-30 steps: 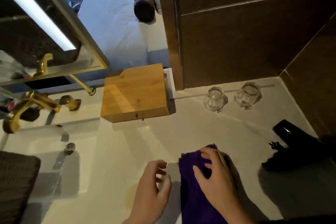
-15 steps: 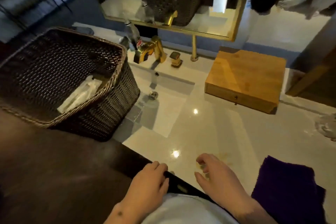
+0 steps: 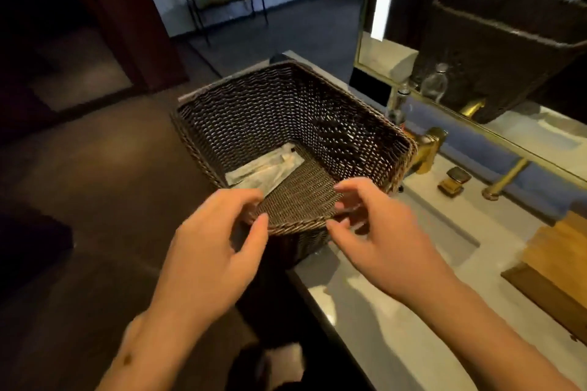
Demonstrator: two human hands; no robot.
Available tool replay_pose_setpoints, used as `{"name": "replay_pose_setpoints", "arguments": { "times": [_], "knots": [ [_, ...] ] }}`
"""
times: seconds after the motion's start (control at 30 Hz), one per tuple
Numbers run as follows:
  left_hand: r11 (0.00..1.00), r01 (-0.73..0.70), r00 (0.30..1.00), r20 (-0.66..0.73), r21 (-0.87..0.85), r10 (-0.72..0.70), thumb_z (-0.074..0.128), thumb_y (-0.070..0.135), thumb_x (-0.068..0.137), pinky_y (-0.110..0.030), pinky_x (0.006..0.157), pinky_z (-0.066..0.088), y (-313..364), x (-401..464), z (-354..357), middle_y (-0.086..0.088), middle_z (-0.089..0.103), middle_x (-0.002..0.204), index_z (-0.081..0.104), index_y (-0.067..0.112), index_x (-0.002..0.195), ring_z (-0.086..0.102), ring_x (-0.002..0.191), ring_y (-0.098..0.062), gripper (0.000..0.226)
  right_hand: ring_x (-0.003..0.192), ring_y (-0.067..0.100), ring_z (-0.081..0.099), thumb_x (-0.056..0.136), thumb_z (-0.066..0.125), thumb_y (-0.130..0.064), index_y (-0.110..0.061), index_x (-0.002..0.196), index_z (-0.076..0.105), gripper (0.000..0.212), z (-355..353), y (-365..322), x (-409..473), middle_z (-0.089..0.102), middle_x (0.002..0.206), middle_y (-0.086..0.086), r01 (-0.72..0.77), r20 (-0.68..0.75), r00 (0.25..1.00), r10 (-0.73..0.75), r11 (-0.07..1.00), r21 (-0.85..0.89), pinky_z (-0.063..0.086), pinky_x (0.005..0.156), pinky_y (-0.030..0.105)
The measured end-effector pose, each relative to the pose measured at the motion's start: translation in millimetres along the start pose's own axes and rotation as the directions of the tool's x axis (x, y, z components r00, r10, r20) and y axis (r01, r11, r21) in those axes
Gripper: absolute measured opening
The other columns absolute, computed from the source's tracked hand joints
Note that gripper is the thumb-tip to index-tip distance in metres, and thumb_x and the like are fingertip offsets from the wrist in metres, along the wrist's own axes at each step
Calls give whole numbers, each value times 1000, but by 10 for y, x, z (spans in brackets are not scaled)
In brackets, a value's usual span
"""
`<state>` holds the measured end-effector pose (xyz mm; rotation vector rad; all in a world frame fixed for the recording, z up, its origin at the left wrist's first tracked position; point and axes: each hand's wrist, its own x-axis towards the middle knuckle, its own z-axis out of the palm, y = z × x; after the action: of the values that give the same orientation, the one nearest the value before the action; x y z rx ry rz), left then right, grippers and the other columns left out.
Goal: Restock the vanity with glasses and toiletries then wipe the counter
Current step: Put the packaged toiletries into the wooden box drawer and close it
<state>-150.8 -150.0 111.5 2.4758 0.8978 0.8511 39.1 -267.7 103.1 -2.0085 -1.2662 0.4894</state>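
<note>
A dark woven basket (image 3: 286, 111) stands at the left end of the pale vanity counter (image 3: 397, 327), partly over the sink. Inside, on its floor, lie clear wrapped toiletry packets (image 3: 263, 170). My left hand (image 3: 209, 251) hovers at the basket's near rim, fingers spread and holding nothing. To its right, my right hand (image 3: 378, 232) is at the same rim, fingers apart and likewise empty. Both hands are blurred.
A gold faucet (image 3: 427, 149) and square gold knob (image 3: 454, 181) sit behind the sink (image 3: 444, 232). A wooden box (image 3: 559, 267) stands on the counter at right. A gold-framed mirror (image 3: 495, 51) lines the wall, with a clear bottle (image 3: 397, 105) below it. Dark floor lies to the left.
The view has swung left from the purple cloth and glasses to the basket. Both hands have left the cloth and counter edge and risen to the basket's near rim.
</note>
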Motion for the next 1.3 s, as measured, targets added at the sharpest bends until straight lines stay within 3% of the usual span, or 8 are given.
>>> {"name": "replay_pose_setpoints", "arguments": {
  "times": [0.2, 0.37, 0.47, 0.57, 0.67, 0.83, 1.0, 1.3],
  "knots": [
    [983, 35, 965, 250, 179, -79, 62, 39, 91, -31, 79, 50, -441, 1551, -276, 8, 66, 97, 56, 30, 122, 61, 82, -8, 33, 88, 14, 64, 88, 70, -37, -24, 123, 54, 40, 139, -404, 1531, 67, 99, -7, -2, 77, 997, 15, 986, -165, 52, 79, 33],
    [916, -49, 793, 573, 398, -207, 62, 39, 86, -46, 95, 51, -1016, 2617, 406, -9, 61, 128, 44, 24, 139, 59, 110, -28, 58, 85, 30, 64, 91, 66, -21, -9, 97, 54, 18, 677, -33, 2452, 64, 96, 13, -333, 232, 911, 341, 940, -74, 57, 78, 44],
    [900, -25, 670, 676, 434, -308, 66, 39, 84, -45, 103, 46, -1316, 2837, 946, -12, 53, 140, 42, 17, 142, 55, 122, -32, 66, 104, 32, 65, 92, 64, -26, 2, 127, 55, 46, 1118, 332, 2638, 62, 117, 19, -526, 317, 783, 535, 842, -122, 56, 95, 48],
    [891, 91, 583, 701, 444, -409, 72, 29, 85, -37, 83, 54, -1593, 2774, 1433, -13, 56, 132, 42, 13, 142, 61, 109, -32, 67, 129, 36, 55, 97, 57, -31, -3, 143, 49, 54, 1429, 621, 2755, 55, 142, 18, -577, 357, 718, 598, 798, -174, 45, 109, 42],
    [892, 168, 547, 713, 420, -439, 72, 24, 87, -35, 71, 54, -1813, 2682, 1727, -13, 56, 127, 39, 11, 145, 62, 105, -31, 68, 125, 35, 57, 98, 58, -23, 0, 133, 57, 43, 1529, 752, 2844, 59, 136, 20, -655, 360, 680, 638, 750, -91, 47, 101, 38],
    [836, 191, 500, 682, 514, -533, 74, 17, 85, -47, 106, 47, -2151, 2632, 1956, -18, 49, 143, 37, 12, 148, 52, 126, -37, 73, 108, 32, 64, 93, 60, -25, -6, 130, 62, 41, 1688, 1049, 2952, 63, 127, 14, -751, 367, 608, 704, 660, -21, 54, 97, 41],
    [820, 68, 574, 651, 568, -497, 59, 7, 87, -49, 102, 48, -2452, 2672, 2240, -15, 52, 136, 35, 21, 142, 55, 120, -36, 62, 77, 26, 66, 91, 64, -13, -1, 118, 66, 31, 2136, 1138, 3013, 68, 104, 16, -871, 435, 489, 756, 448, 200, 53, 47, 27],
    [766, 221, 548, 573, 603, -609, 67, 17, 86, -56, 112, 36, -2528, 2499, 2654, -26, 40, 146, -23, 25, 153, 40, 135, -42, 113, 80, 24, 58, 68, 66, -16, -3, 124, 59, 58, 2603, 1065, 3093, 64, 105, 15, -818, 472, 467, 748, 163, 551, 50, 43, 22]
  ]
}}
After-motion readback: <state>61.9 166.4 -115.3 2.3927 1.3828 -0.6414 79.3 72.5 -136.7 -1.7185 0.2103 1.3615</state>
